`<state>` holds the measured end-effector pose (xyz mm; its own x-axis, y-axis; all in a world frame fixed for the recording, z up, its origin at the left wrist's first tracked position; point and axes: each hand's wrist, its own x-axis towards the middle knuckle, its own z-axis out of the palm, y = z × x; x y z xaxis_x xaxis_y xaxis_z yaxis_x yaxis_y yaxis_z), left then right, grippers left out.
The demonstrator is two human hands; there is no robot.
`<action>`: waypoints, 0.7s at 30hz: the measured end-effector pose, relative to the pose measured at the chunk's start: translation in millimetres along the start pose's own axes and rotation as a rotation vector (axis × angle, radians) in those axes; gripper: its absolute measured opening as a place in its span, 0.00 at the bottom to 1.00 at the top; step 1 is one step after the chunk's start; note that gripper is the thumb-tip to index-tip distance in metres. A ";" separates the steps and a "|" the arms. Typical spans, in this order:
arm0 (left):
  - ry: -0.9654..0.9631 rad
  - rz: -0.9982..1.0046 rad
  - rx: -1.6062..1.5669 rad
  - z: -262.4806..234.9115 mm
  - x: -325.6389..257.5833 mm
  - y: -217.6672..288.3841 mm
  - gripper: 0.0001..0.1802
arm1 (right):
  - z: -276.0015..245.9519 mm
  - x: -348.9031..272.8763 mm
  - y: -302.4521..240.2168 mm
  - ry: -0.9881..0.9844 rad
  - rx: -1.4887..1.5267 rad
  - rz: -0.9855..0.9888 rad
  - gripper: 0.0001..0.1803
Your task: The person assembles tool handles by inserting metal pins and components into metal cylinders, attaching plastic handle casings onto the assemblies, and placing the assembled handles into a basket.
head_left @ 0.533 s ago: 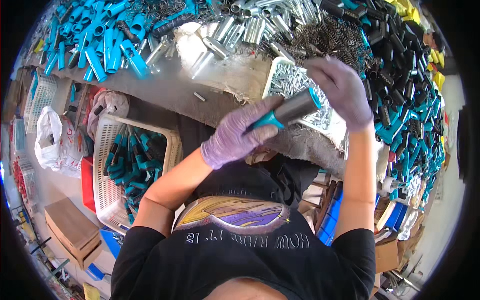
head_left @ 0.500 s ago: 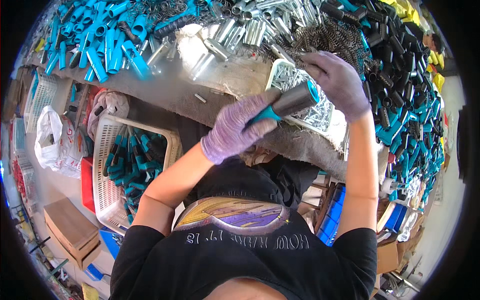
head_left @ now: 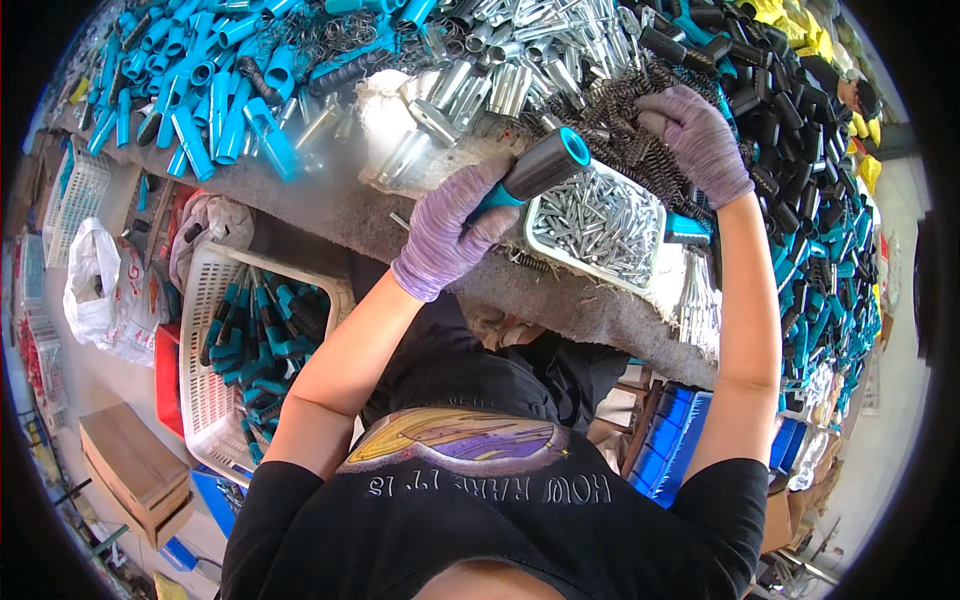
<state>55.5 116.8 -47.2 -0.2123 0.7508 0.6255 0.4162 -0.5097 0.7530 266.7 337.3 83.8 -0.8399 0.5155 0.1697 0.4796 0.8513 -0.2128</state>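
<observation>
My left hand (head_left: pixel 452 232), in a purple knit glove, is closed round a black-and-teal tubular handle (head_left: pixel 538 172). The handle's open teal-rimmed end points up and to the right. At the edge of a pile of dark coil springs (head_left: pixel 625 108) is my right hand (head_left: pixel 700 145), gloved the same way. Its fingers are curled together against the springs, and whatever they pinch is hidden. Between the hands, a white tray (head_left: pixel 590 268) holds many small metal pins (head_left: pixel 590 225).
Teal tubes (head_left: pixel 195 140) heap up at the far left, metal sleeves (head_left: pixel 510 90) at the far middle, black-and-teal handles (head_left: pixel 775 130) at the right. Grey cloth (head_left: pixel 620 315) covers the bench edge. Lower left stand a white basket (head_left: pixel 205 350) of teal-and-black parts and a cardboard box (head_left: pixel 130 445).
My right hand has moved up from over the pin tray to the springs. My left hand has shifted left and up with the handle, whose end now tilts higher.
</observation>
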 end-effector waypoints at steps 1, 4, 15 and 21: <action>0.008 -0.012 -0.020 -0.2 -0.8 -1.1 0.30 | -2.6 2.1 -0.3 0.088 0.041 0.039 0.14; 0.015 -0.014 -0.035 -1.0 0.0 -0.6 0.30 | -13.0 9.7 -7.7 0.152 0.273 0.342 0.16; 0.046 0.034 -0.025 0.0 3.9 0.6 0.28 | -31.6 -13.7 -66.9 0.308 0.785 0.434 0.16; -0.126 0.072 -0.002 -2.8 10.4 5.3 0.28 | -29.3 -27.7 -107.4 0.214 0.348 -0.196 0.08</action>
<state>53.0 120.7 -36.2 -0.0695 0.7590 0.6474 0.4244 -0.5648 0.7078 245.9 234.4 130.2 -0.8174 0.3879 0.4259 0.1725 0.8702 -0.4615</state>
